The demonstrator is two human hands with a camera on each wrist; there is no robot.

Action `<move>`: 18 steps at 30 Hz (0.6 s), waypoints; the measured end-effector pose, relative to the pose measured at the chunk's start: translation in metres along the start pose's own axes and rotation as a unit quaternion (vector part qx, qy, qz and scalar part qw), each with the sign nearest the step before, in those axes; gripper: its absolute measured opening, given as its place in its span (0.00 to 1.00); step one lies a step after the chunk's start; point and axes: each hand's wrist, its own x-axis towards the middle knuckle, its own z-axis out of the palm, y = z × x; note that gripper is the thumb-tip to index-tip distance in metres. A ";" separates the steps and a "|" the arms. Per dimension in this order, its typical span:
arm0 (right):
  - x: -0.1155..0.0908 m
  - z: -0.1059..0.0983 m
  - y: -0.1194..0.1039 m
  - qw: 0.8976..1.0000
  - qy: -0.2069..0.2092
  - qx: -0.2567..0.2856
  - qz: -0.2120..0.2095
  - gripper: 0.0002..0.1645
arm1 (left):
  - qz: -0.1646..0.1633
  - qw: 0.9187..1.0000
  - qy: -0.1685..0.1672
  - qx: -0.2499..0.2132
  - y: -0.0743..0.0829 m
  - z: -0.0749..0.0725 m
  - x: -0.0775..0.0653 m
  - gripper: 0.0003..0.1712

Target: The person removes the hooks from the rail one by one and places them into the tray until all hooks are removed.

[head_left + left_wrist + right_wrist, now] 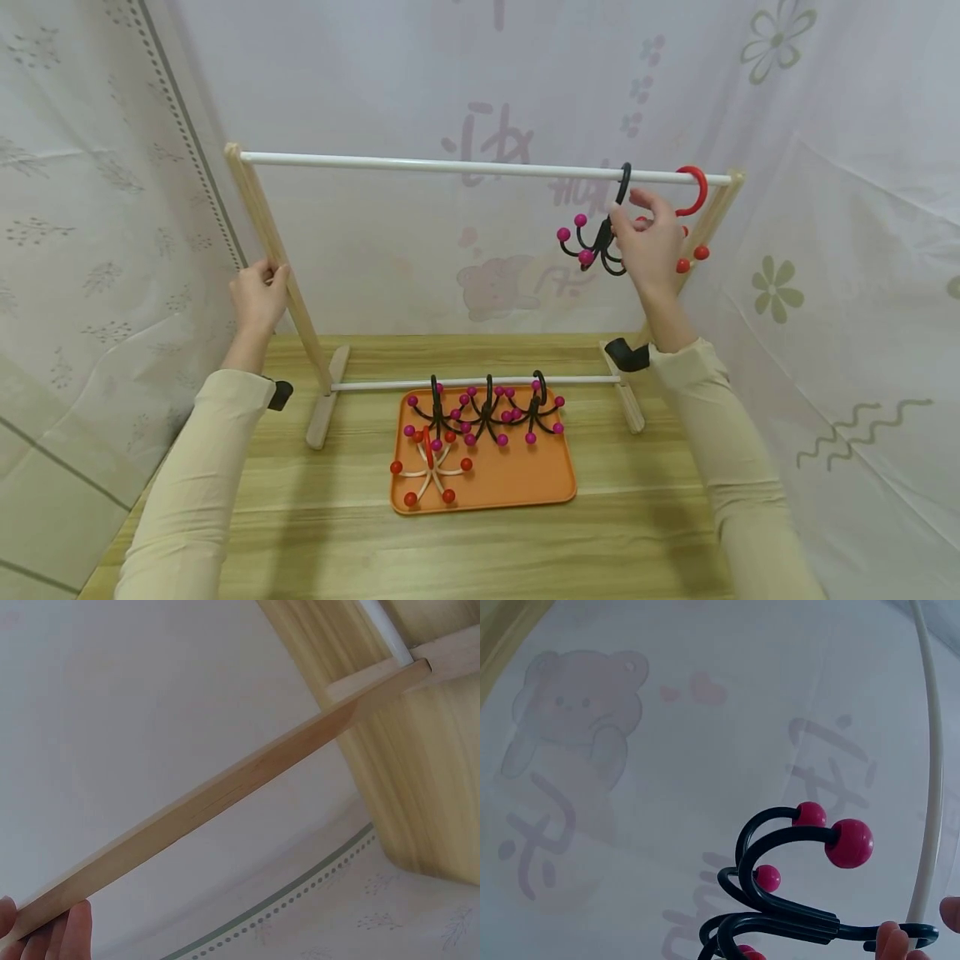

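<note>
My left hand (pixel 258 296) holds the left wooden post (pixel 279 250) of a rack, with thumb and fingers on opposite sides of it in the left wrist view. A black multi-arm hook (pixel 603 237) with magenta ball tips hangs by its curved top from the white upper rod (pixel 435 165). My right hand (pixel 651 242) is at the neck of that hook. In the right wrist view its fingertips (pixel 891 941) overlap the neck and the thumb stands apart. Farther right on the rod hangs a hook with a red top (pixel 701 192), partly hidden behind my right hand.
On the wooden table (pixel 360 533) an orange tray (pixel 517 483) lies in front of the lower white rod (pixel 360 386). It bears several black hooks (pixel 487 412) with magenta balls and a white hook (pixel 431 475) with red balls. A patterned curtain (pixel 375 242) hangs behind the rack.
</note>
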 end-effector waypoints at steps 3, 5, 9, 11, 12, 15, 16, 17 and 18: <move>0.004 0.001 -0.001 1.000 -0.004 -0.017 0.005 0.23 | 0.004 1.000 0.003 0.003 0.000 0.000 0.000 0.18; 0.007 0.001 -0.001 1.000 -0.005 -0.016 0.007 0.21 | 0.005 1.000 0.003 0.006 0.000 0.000 0.000 0.18; 0.011 0.002 -0.001 1.000 -0.008 -0.015 0.005 0.18 | 0.002 1.000 0.001 0.001 0.000 -0.001 -0.001 0.18; 0.013 0.002 0.000 1.000 -0.006 -0.020 0.001 0.18 | 0.002 1.000 -0.001 -0.002 0.000 -0.001 -0.001 0.18; 0.014 0.002 0.000 1.000 -0.005 -0.024 0.000 0.18 | 0.002 1.000 -0.002 -0.004 0.000 -0.001 -0.001 0.18; 0.016 0.002 -0.001 1.000 -0.004 -0.029 -0.003 0.17 | 0.005 1.000 -0.002 -0.005 0.000 -0.002 0.000 0.18; 0.017 0.002 -0.001 1.000 -0.003 -0.028 -0.004 0.17 | 0.006 1.000 -0.002 -0.005 0.000 -0.002 0.000 0.18; 0.017 0.002 -0.001 1.000 -0.004 -0.028 -0.004 0.17 | 0.006 1.000 -0.002 -0.005 0.000 -0.002 0.000 0.18; 0.018 0.002 -0.001 1.000 -0.006 -0.027 -0.003 0.17 | 0.007 1.000 -0.002 -0.005 0.000 -0.002 0.000 0.18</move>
